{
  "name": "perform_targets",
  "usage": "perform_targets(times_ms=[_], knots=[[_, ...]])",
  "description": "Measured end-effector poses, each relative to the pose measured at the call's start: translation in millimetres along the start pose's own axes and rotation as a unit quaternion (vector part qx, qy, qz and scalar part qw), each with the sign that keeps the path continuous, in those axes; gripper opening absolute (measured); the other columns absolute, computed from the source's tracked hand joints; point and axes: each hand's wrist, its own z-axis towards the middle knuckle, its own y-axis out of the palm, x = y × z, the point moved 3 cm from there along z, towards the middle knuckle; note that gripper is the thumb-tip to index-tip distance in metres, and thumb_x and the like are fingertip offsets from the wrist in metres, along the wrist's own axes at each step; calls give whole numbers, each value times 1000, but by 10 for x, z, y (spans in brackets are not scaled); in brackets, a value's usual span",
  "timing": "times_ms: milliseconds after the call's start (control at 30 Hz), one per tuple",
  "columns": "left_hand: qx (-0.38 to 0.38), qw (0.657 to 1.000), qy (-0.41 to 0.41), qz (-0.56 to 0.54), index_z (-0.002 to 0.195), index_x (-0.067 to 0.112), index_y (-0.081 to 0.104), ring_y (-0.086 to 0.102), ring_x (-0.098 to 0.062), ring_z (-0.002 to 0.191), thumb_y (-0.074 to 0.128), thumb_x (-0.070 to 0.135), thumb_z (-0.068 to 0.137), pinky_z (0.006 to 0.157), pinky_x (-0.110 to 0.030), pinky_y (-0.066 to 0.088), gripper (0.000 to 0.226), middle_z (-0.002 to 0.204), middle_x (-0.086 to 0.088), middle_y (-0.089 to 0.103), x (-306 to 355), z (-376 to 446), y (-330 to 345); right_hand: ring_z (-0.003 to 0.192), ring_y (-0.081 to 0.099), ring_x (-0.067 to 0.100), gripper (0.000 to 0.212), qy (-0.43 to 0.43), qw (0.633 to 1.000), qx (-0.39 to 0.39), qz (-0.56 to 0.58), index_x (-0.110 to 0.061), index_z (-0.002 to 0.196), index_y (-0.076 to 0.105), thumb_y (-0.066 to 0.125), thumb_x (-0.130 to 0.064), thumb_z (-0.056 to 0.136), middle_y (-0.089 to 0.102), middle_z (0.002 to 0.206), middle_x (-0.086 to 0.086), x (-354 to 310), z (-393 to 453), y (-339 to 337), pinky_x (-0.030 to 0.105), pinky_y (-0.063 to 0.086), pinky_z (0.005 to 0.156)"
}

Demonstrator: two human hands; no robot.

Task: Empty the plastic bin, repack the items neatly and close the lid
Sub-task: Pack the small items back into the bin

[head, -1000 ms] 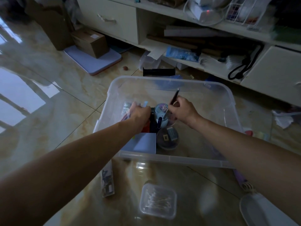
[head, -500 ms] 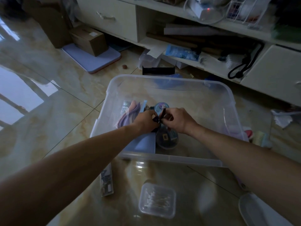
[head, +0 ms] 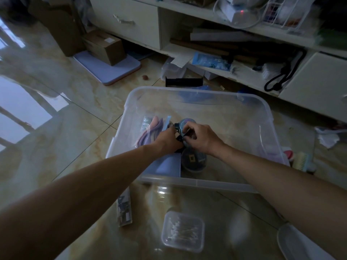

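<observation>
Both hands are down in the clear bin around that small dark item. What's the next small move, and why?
Probably seat the small dark item upright among the packed things, then let go. Both the left hand and right hand pinch it inside the plastic bin, beside the round container. The cotton swab box lies outside on the floor, unpacked.

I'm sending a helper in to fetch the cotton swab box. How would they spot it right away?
Find the big clear plastic bin on the tiled floor. On the near side of it, outside its front wall, lies the swab box. It is small, clear, lidded and full of white-tipped sticks, unlike the long flat packet to its left.
</observation>
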Motion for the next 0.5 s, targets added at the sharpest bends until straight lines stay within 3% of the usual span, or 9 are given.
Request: perform_targets(times_ms=[133,233,300,400,500], knots=[[5,999,-36,-10,121,9,57,63,-28,106,72,27,83,83,-30,47,44,113,-11,65,-30,10,26,75,66,19,9,17,999,42,1,-14,97,66,63,-19,91,70,83,5,-33,67,-36,33,53,68],[-19,999,-16,-31,113,7,58,61,-30,109,60,35,86,88,-33,47,38,108,-12,64,38,10,41,79,63,29,24,68,996,-17,-57,-5,96,64,56,-28,98,66,89,14,-14,132,28,33,44,65],[-13,1000,-4,-11,116,6,59,62,-25,106,61,28,91,84,-28,46,33,112,-10,65,40,16,37,75,58,25,26,67,994,-43,-75,-5,92,64,56,-28,98,62,85,10,-69,158,-1,30,39,64],[-6,1000,-19,-23,125,11,56,61,-21,105,71,25,85,80,-23,42,44,117,-6,64,-19,-17,53,75,60,26,23,26,994,-52,-92,-3,86,68,59,-25,89,64,83,10,-148,185,-77,31,43,62],[-17,1000,-14,-22,128,11,55,61,-25,112,74,26,84,81,-22,39,50,121,-9,64,-32,-9,96,84,63,26,22,19,992,-73,-105,-6,93,72,59,-24,89,68,89,11,-159,162,-53,37,52,73]])
